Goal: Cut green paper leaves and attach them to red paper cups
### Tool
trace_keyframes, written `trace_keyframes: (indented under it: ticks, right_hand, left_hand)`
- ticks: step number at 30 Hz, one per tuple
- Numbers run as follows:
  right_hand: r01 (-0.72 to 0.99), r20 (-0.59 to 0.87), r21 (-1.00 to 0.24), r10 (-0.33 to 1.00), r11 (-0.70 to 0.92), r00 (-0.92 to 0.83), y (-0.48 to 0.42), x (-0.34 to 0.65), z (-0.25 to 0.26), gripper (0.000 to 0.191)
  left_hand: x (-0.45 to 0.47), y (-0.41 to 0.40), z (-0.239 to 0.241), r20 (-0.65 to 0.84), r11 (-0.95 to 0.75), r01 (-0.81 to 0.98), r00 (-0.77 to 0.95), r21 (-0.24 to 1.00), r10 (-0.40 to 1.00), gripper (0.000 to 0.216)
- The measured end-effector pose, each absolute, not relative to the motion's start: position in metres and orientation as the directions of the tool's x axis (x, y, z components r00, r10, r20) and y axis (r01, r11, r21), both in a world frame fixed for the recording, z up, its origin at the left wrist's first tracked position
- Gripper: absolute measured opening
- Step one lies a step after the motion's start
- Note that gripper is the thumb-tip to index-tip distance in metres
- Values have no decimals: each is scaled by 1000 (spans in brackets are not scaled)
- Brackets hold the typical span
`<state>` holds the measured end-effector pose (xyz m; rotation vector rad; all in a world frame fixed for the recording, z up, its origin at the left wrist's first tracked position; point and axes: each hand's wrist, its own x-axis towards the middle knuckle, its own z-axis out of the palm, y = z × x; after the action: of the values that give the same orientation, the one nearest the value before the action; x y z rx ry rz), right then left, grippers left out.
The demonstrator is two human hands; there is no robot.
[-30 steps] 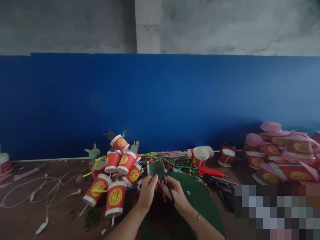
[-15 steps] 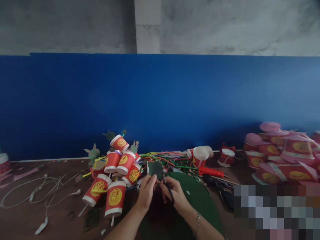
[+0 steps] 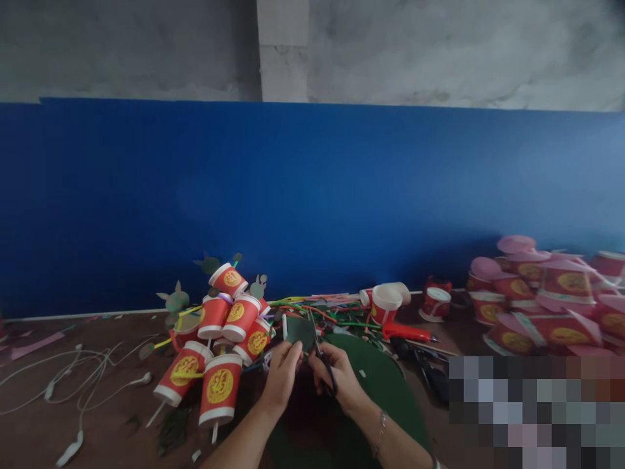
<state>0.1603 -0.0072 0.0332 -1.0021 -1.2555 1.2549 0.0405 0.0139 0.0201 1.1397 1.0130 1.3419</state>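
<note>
Short of the far edge of the bench (image 3: 112, 446), the left hand (image 3: 282, 376) pinches a dark green sheet (image 3: 299, 331), seemingly steadying it; the right hand (image 3: 344, 379) grips scissors (image 3: 328, 370) alongside.

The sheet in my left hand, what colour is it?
Dark green; the sheet shows best in the head view, the only one here.

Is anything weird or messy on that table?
Yes, a bit. White earphones lie in messy loops on the left of the brown table, odd near craft scraps. Beside them, red paper cups lean every which way in a heap, instead of standing straight.
</note>
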Motion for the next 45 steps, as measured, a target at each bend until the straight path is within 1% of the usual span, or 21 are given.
trace_keyframes:
  ticks: [4,9,14,18,23,27,37,41,45]
  right_hand:
    - [-106,106,-990,989,95,-101,-8,160,33,36]
    - [-110,94,-990,992,84,-87,-8,161,31,38]
    - [-127,102,-988,991,90,-88,-7,161,30,37]
    - [-127,102,-988,991,91,-83,-6,163,30,38]
    - [-107,112,-989,990,103,-81,-6,164,29,36]
    - [-128,116,-986,990,105,-84,-5,164,28,36]
    - [-116,113,-988,989,101,-97,-4,163,27,35]
    - [-109,89,-991,991,78,-98,-4,162,29,35]
    - [-124,77,-990,992,64,-102,-6,162,29,36]
  left_hand:
    - [41,12,24,102,-106,-150,-32,983,994,45]
    - [43,9,31,118,-127,-159,-64,979,991,46]
    - [43,9,32,114,-114,-146,-9,983,993,48]
    - [43,12,27,139,-133,-133,34,982,990,49]
    - [41,15,20,179,-176,-72,29,982,983,45]
    - [39,15,20,207,-207,-44,6,977,978,41]
    - [42,16,18,160,-169,-153,-67,974,985,40]
    - [40,17,18,196,-204,-100,-85,974,977,38]
    - [39,18,18,258,-257,22,-82,966,963,36]
